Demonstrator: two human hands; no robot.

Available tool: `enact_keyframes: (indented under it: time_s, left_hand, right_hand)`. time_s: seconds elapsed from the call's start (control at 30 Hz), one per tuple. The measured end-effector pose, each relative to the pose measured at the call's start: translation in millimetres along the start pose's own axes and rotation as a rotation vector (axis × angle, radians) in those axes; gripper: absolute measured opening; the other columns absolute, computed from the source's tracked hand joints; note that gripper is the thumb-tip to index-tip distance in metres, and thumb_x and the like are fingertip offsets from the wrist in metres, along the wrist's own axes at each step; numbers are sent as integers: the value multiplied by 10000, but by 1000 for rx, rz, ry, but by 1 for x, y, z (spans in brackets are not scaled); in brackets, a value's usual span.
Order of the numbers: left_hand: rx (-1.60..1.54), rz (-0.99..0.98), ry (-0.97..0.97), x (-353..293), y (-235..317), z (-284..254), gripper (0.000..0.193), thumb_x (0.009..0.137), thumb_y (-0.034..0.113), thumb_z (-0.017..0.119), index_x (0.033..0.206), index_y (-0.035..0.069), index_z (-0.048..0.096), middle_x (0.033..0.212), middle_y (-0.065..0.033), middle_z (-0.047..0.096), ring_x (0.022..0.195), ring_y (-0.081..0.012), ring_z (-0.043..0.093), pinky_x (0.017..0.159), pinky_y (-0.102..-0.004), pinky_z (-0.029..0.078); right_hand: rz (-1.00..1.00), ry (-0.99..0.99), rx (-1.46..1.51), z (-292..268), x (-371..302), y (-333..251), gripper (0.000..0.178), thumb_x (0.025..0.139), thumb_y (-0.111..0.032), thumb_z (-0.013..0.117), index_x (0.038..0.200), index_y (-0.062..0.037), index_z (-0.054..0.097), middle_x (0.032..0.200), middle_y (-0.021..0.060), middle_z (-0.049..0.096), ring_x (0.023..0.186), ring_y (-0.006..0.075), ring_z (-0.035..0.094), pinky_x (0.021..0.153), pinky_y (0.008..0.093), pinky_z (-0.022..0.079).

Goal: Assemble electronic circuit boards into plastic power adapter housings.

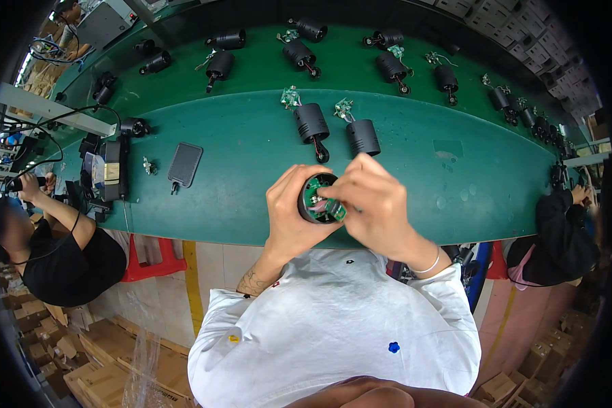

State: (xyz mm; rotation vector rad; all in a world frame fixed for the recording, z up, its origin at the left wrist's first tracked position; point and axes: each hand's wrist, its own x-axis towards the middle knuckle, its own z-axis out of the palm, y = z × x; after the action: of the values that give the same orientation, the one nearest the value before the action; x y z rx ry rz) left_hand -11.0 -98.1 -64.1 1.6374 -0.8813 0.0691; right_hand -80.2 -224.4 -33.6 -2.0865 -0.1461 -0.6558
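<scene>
My left hand [285, 211] is wrapped round a black cylindrical housing [303, 212], with its open end facing up. Inside the housing are green circuit boards and wires. At its right rim, a small green circuit board [335, 210] stands tilted, partly out of the opening. My right hand [381, 204] is closed in a pinch over the opening, its fingertips at this small board; their exact grip is partly hidden. Just beyond my hands, two more black cylinders, one ribbed [311, 122] and one smoother [363, 138], lie on the green table with boards wired to them.
Further black cylinders with loose boards [296, 54] line the far green surface [265, 68]. To the left lie a flat dark grey tray [185, 165], a small metallic part [149, 165] and a boxy device [106, 168]. People sit at both sides, a red stool [155, 260] by the left one.
</scene>
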Motion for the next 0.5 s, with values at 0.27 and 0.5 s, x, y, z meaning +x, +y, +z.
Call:
enact_keyframes:
  time_s: [0.27, 0.5]
  left_hand:
    - [-52, 187, -40, 6, -6, -2, 505, 520, 33, 766, 1000, 24, 610, 812, -67, 641, 696, -203, 576, 636, -301, 470]
    - [-166, 250, 207, 10, -1, 10, 643, 584, 77, 773, 1176, 33, 525, 915, -81, 625, 799, -219, 594, 641, -317, 477]
  right_hand:
    - [-124, 128, -98, -1, -9, -10, 365, 535, 126, 632, 868, 1, 715, 794, 53, 638, 712, 194, 513, 658, 272, 450]
    - [129, 259, 42, -4, 2, -20, 414, 543, 82, 690, 948, 2, 716, 843, 71, 663, 812, 217, 581, 736, 297, 486]
